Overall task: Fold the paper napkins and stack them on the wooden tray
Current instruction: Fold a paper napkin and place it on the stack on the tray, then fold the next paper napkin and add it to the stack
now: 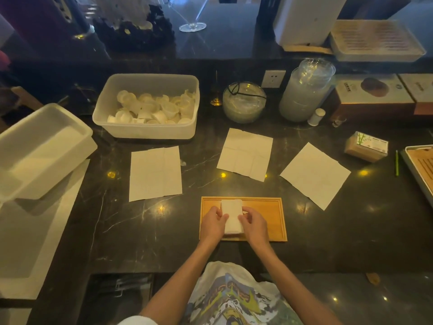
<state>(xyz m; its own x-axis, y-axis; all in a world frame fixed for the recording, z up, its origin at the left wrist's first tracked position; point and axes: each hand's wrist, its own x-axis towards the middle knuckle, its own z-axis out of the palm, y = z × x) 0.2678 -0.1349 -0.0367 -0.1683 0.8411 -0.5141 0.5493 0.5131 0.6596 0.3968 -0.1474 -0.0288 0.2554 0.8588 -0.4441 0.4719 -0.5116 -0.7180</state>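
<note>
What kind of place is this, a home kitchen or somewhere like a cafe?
Most likely a bar or cafe service counter. The dark marble counter has a raised ledge holding a stemmed glass, a plastic tub full of small disposable cups, and stacked clear dishes.

Flat napkins (155, 173) (244, 154) (315, 175): three. Folded napkin (232, 215): one. Wooden tray (269, 207): one. Hands: two, left hand (212, 222), right hand (254, 225). Plastic tubs (145, 131) (46, 146): two. Glass jars (243, 102) (304, 90): two. Stemmed glass (192, 26): one.
</note>
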